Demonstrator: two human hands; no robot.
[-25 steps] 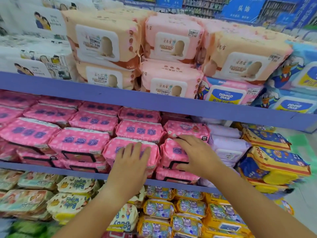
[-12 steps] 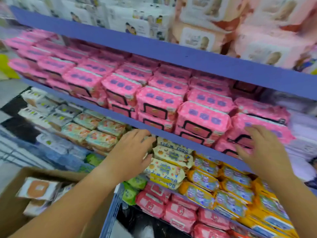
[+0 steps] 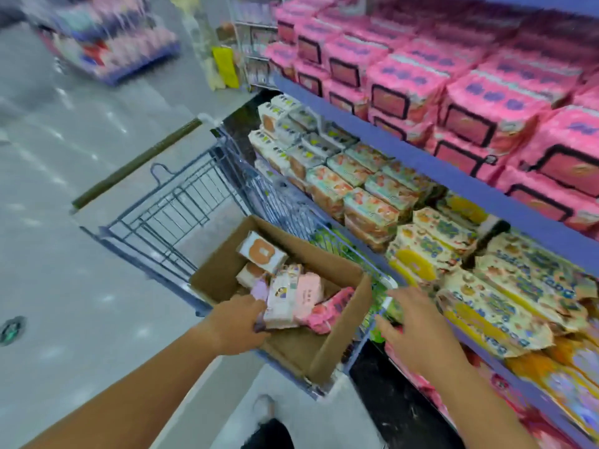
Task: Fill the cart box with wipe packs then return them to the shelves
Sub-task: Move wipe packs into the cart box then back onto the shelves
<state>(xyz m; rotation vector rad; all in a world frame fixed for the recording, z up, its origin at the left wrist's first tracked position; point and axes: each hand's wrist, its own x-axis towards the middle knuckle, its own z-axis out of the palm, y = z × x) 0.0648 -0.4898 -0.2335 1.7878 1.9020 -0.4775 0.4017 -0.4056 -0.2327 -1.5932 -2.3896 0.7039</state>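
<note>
A brown cardboard box (image 3: 337, 338) sits in a blue wire cart (image 3: 181, 202) beside the shelves. Several wipe packs lie in it: an orange-labelled pack (image 3: 262, 252) at the far side, a white pack (image 3: 282, 303) and a pink pack (image 3: 327, 311) in the middle. My left hand (image 3: 240, 322) reaches into the box, with fingers and thumb closed on the white pack's near edge. My right hand (image 3: 418, 332) hovers open, fingers spread, over the cart's right corner next to the shelf. Pink wipe packs (image 3: 405, 82) fill the upper shelf.
The blue shelf edge (image 3: 421, 163) runs diagonally on the right, with yellow wipe packs (image 3: 505, 306) on the shelf under it. The cart handle (image 3: 139, 163) points away to the left. A stocked display (image 3: 107, 43) stands far across the grey floor. My shoe (image 3: 264, 408) is below the box.
Both hands have left the pink packs on the shelf. My view has swung left and down to the cart. My left hand has dropped into the box and my right hand has lowered beside it.
</note>
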